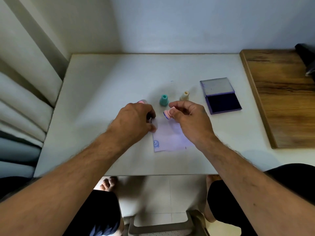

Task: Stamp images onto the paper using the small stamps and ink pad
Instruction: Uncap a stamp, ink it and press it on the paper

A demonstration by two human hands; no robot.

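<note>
1. We pinch the pink stamp [167, 114] in our right hand [189, 120], tilted above the paper [168, 135].
2. Our left hand [134, 120] presses the paper's left edge, fingers curled.
3. The open ink pad [221, 103] sits right of our grip, the teal stamp [164, 100] just beyond.

**What Things Are Made Of**

The white matt table [102, 92] is looking smooth. The thin pale paper sheet [170, 135] is lying flat. The small teal plastic stamp [164, 99] is shining a little. The brown wooden board [281, 99] is showing grain.

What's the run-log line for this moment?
right hand: pink stamp held above paper | left hand: steadying paper | ink pad: open
</note>
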